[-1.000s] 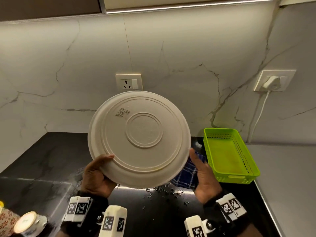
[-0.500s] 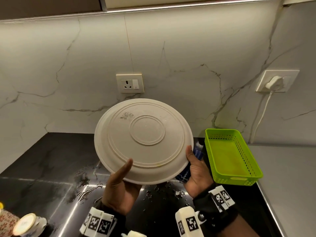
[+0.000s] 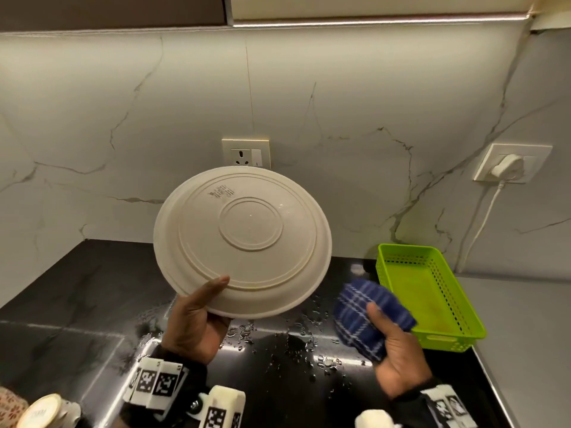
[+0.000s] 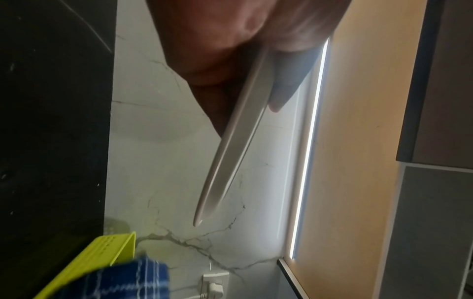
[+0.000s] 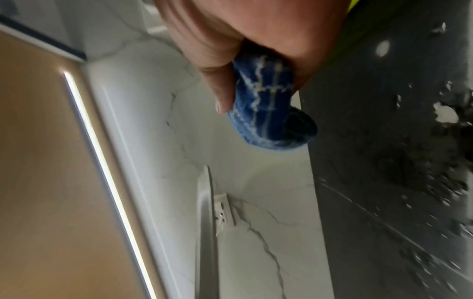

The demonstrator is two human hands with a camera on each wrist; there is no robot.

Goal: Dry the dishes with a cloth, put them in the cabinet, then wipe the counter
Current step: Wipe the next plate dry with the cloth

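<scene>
The left hand (image 3: 197, 322) pinches the plate (image 3: 244, 239) by its lower rim, tilted up over the wet bench (image 3: 77, 288) with its underside exposed for wiping; the right hand (image 3: 398, 350) grip bunches the cloth (image 3: 364, 313) just beside it, apart

A home kitchen: a black stone counter (image 3: 77, 304) wet with droplets, a marble-veined backsplash (image 3: 340, 103) with wall sockets (image 3: 246, 152), and overhead cabinets (image 3: 370, 7) with under-lighting.
</scene>
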